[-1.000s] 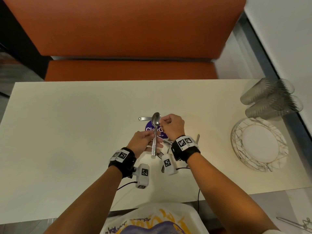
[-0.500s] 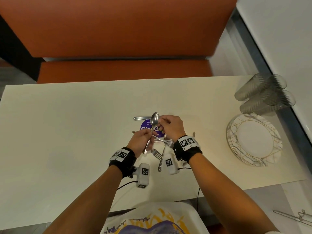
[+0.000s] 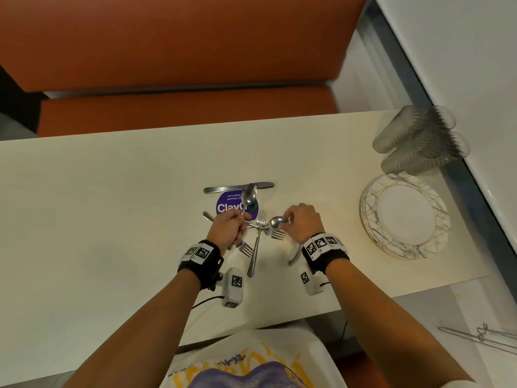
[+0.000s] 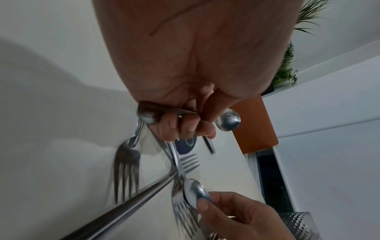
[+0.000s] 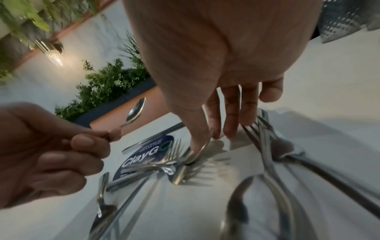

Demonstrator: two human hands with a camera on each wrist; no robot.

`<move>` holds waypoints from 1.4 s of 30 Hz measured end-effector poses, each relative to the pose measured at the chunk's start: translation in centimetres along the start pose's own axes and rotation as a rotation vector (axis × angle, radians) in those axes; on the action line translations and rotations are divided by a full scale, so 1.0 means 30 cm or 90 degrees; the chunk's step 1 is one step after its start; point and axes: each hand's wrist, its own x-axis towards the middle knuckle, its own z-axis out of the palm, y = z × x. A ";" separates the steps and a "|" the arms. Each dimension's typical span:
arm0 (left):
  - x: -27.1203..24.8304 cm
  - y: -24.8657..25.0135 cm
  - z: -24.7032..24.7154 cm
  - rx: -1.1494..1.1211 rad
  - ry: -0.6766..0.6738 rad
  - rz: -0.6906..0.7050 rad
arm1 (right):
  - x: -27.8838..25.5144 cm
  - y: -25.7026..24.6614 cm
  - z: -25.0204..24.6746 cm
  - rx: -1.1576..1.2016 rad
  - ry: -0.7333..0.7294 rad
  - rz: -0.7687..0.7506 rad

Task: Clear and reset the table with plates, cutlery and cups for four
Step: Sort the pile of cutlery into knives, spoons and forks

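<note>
Cutlery, shiny steel, piled mid-table (image 3: 112, 219) on smooth cream top. Left hand (image 3: 228, 228) fisted round upright spoon (image 3: 248, 195) and other handles. Right hand (image 3: 303, 222) pinches bowl of second spoon (image 3: 275, 222) atop forks (image 3: 258, 233). Knife (image 3: 237, 188) beyond. Patterned plates (image 3: 405, 217), ribbed cups (image 3: 419, 141) far right.

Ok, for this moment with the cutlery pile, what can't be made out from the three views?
- Head view: right hand covers part of the cutlery pile; piece count unclear.
- Left wrist view: left hand hides how many handles it grips besides the spoon.
- Right wrist view: near cutlery is blurred.
- Head view: stacked cups and plates overlap; number uncountable.
</note>
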 end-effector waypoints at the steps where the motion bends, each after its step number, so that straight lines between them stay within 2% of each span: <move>1: -0.004 0.001 0.005 0.008 0.002 0.002 | -0.003 -0.003 0.006 -0.034 0.000 0.007; 4: -0.008 0.011 0.013 0.023 0.013 0.009 | -0.001 -0.010 0.007 -0.059 -0.002 0.014; 7: -0.004 0.031 0.023 0.051 0.049 0.030 | 0.009 -0.002 -0.023 0.061 -0.004 0.036; 11: 0.019 0.050 0.035 0.092 0.093 0.092 | 0.007 0.019 -0.083 0.189 0.039 0.035; 15: 0.037 0.062 0.046 0.152 0.112 0.124 | -0.014 0.034 -0.148 0.267 0.056 -0.012; 19: 0.036 0.086 0.055 0.186 0.117 0.157 | -0.029 0.023 -0.221 0.343 0.136 -0.057; 23: 0.036 0.118 0.058 0.170 0.131 0.161 | -0.036 -0.003 -0.314 0.356 0.190 -0.117; 28: 0.007 0.150 0.071 0.069 0.054 0.132 | -0.035 -0.069 -0.385 0.354 0.223 -0.176; 33: -0.051 0.173 0.086 -0.028 -0.058 0.066 | -0.025 -0.136 -0.345 0.406 0.248 -0.149; 38: -0.066 0.159 0.096 -0.020 -0.075 0.057 | -0.030 -0.159 -0.288 0.378 0.264 -0.113; 42: -0.077 0.157 0.100 -0.008 -0.070 0.049 | -0.043 -0.161 -0.279 0.339 0.218 -0.127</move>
